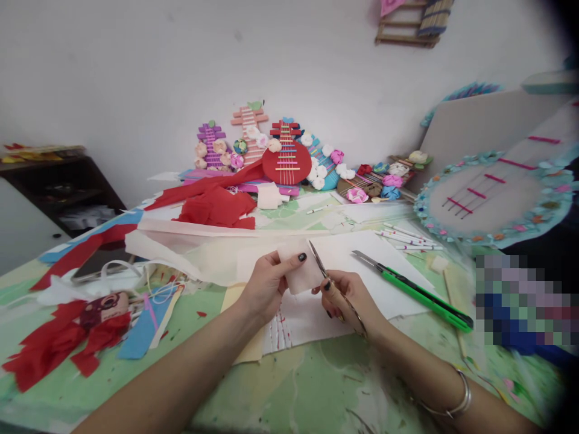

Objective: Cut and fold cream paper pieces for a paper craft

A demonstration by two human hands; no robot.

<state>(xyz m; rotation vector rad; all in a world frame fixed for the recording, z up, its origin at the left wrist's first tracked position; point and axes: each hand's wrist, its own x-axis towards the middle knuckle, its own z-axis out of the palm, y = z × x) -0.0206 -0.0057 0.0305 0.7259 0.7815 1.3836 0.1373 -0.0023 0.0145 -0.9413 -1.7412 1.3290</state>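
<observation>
Between the thumb and fingers of my left hand [270, 277] is a small square of pale paper [299, 274], held upright over the table. My right hand [348, 298] grips a pair of scissors [319, 259], fingers wrapped round the handles. The blades point up and away, along the right edge of the pale square; whether they touch it I cannot tell. Below both hands lies a large white sheet [312, 328] with red marks near its lower left. A green utility knife [420, 295] rests on that sheet, right of my right hand.
Small lute-shaped crafts, one a red lute [286, 161], lean on the back wall. Red crepe paper [215, 208] lies before them. White pens [409, 238] are at the right, near a large flower-edged lute [493, 193]. A doll-faced keychain [106, 307] lies among red scraps on the left.
</observation>
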